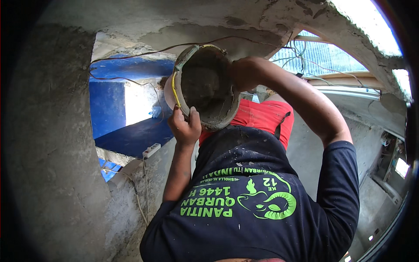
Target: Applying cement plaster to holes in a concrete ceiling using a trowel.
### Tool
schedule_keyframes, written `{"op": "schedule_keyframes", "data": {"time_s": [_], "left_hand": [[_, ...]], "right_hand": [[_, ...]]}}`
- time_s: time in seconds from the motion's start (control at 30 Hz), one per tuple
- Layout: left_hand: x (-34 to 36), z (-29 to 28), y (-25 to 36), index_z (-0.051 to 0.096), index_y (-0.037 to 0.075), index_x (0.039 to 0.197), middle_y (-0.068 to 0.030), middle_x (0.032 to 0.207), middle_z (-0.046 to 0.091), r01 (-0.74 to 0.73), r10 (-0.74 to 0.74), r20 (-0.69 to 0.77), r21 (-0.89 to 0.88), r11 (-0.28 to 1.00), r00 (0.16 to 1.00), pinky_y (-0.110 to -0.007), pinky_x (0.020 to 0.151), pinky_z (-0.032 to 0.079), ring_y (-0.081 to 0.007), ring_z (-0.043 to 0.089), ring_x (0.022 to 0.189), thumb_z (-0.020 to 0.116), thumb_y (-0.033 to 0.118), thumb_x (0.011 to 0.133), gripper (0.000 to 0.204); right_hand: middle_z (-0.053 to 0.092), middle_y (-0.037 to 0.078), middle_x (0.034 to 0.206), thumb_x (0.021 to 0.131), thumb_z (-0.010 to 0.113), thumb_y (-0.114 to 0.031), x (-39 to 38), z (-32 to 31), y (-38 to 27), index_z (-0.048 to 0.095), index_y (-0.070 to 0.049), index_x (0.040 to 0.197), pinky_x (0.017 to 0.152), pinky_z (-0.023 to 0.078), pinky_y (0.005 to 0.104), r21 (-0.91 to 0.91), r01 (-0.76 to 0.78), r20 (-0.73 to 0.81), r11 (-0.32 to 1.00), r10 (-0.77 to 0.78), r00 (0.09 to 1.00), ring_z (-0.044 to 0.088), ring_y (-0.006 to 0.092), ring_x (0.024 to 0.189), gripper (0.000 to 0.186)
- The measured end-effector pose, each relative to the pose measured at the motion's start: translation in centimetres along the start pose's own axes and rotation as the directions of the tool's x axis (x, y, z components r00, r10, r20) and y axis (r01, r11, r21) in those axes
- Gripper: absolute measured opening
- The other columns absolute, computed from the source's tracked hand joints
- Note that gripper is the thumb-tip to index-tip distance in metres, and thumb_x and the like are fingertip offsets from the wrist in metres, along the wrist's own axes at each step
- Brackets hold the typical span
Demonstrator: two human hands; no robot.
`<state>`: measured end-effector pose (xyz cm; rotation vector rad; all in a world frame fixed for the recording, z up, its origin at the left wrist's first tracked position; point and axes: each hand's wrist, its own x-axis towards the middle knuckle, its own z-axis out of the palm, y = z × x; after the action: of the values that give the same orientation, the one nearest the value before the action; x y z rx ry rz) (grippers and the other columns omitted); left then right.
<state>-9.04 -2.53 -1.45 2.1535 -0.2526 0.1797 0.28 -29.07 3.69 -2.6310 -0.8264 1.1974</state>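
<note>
A round bucket (179, 94) crusted with grey mortar is tipped so that its mouth faces me. Wet-looking grey mortar (205, 83) coats its inside, though how much it holds is hard to tell. My left hand (185, 125) grips the lower left of the rim, its fingers and thumb pinched on the edge beside a yellow handle (175, 89). At the right side of the mouth, my right hand (247, 74) is closed in a fist, with its fingertips hidden. Something dark shows by that hand, too unclear to name.
A white power strip (151, 150) with a hanging cord rests on the left ledge by a blue-painted recess (107, 102). Loose brown wires (192, 43) run behind the bucket. Rough cement walls (52, 131) stand on the left. Corrugated sheeting (323, 56) shows at upper right.
</note>
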Motion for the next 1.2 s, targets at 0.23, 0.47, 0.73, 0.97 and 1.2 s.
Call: {"op": "schedule_keyframes", "data": {"time_s": [0.23,0.47,0.73,0.97,1.2], "left_hand": [[1.0,0.3,0.2,0.063,-0.005,0.098,-0.0172,0.077,0.069,-0.105,0.105,0.000,-0.063,0.993,0.994,-0.037,0.061,0.053,-0.0312,0.072,0.068,0.067,0.009,0.091,0.016],[1.2,-0.5,0.2,0.061,-0.003,0.096,-0.0147,0.071,0.065,-0.045,0.054,0.050,-0.159,0.986,0.997,-0.036,0.053,0.045,-0.0271,0.063,0.057,0.061,0.012,0.101,0.017],[1.1,-0.5,0.0,0.061,-0.002,0.095,-0.0171,0.076,0.066,-0.012,0.020,0.049,-0.151,0.988,0.999,-0.040,0.058,0.047,-0.0335,0.064,0.064,0.059,0.018,0.104,0.021],[1.8,-1.0,0.0,0.063,-0.004,0.101,-0.0185,0.081,0.068,0.049,-0.035,0.094,-0.147,0.988,0.995,-0.041,0.060,0.048,-0.0353,0.066,0.067,0.059,0.017,0.103,0.021],[2.9,0.0,0.4,0.063,-0.004,0.103,-0.0171,0.077,0.068,-0.064,0.075,0.049,-0.192,0.979,0.996,-0.041,0.060,0.047,-0.0335,0.065,0.065,0.058,0.017,0.103,0.021]], "right_hand": [[0.073,0.016,0.078,0.088,0.059,-0.018,5.7,3.2,0.5,0.075,0.002,0.094,0.062,0.059,0.0442,0.308,-0.062,0.184,0.949,0.004,0.983,0.073,0.0280,0.074,0.026],[0.064,0.005,0.076,0.098,0.063,-0.032,4.8,8.6,6.5,0.072,-0.007,0.114,0.044,0.042,0.0259,0.932,-0.173,0.258,0.319,-0.245,0.935,0.055,0.0137,0.054,0.032],[0.059,0.009,0.069,0.104,0.053,-0.033,-2.3,16.2,7.1,0.063,0.005,0.127,0.039,0.038,0.0261,0.938,0.068,-0.153,-0.339,-0.232,0.961,0.048,0.0121,0.047,0.045],[0.060,0.009,0.073,0.100,0.060,-0.035,-7.9,14.3,4.6,0.064,0.006,0.118,0.042,0.041,0.0265,0.787,0.453,-0.488,-0.419,0.026,0.872,0.052,0.0131,0.051,0.045],[0.065,0.013,0.100,0.091,0.067,-0.002,-10.1,8.4,4.4,0.056,0.002,0.140,0.073,0.052,0.0318,0.263,0.395,-0.957,0.880,0.290,-0.007,0.065,0.0247,0.081,0.050]]}}
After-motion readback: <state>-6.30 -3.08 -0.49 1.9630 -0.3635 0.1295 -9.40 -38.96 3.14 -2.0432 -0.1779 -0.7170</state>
